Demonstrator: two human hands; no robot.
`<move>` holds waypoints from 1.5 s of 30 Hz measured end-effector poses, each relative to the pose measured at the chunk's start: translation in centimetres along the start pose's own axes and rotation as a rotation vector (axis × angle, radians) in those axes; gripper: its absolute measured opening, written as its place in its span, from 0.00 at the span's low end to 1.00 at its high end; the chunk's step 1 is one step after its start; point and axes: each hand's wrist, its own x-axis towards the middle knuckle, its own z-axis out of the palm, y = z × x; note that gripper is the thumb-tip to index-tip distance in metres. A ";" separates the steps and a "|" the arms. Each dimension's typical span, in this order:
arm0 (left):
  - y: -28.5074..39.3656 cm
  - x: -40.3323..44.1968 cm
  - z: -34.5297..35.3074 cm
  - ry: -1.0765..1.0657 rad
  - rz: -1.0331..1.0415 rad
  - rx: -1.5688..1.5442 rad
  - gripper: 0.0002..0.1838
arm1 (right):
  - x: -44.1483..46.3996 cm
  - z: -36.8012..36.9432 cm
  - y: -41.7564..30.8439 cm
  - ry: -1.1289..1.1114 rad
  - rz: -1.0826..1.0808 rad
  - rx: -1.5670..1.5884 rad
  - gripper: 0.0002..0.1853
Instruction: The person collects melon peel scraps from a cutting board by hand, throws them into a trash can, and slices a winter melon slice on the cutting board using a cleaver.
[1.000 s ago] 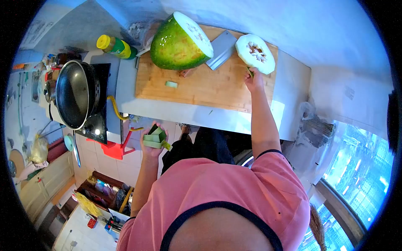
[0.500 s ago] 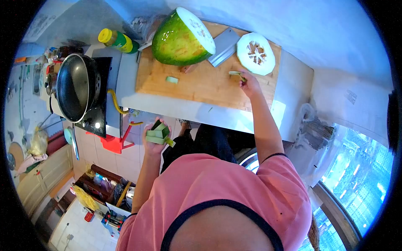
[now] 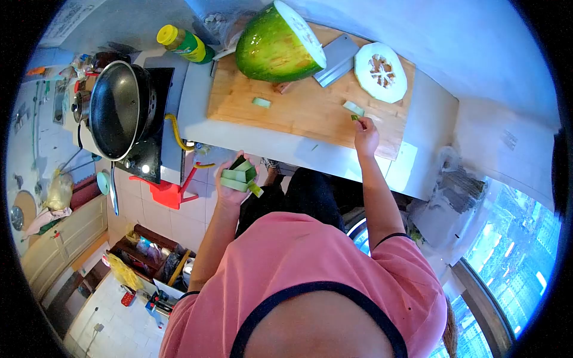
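A cutting board is lying on the surface. Along its far side, from left to right, a cut winter melon, a cleaver and a melon slice are resting. Nearer, one rind strip is lying before the melon and another strip just beyond the right hand. Left of the melon, a bottle is standing; farther left, a wok is sitting over the stove. Cut pieces are lying in the left hand, before the surface. A stool is standing on the floor left of it.
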 end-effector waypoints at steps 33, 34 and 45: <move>8.4 -1.7 -3.3 -0.073 -0.086 -0.017 0.21 | -6.2 9.3 -2.3 0.048 0.053 0.143 0.04; 8.7 -1.7 -3.6 -0.039 -0.093 -0.024 0.21 | -5.3 5.3 0.0 0.141 0.088 0.051 0.06; 8.0 -1.2 -4.7 -0.057 -0.141 -0.020 0.19 | -7.2 8.8 -1.4 0.090 -0.068 0.031 0.07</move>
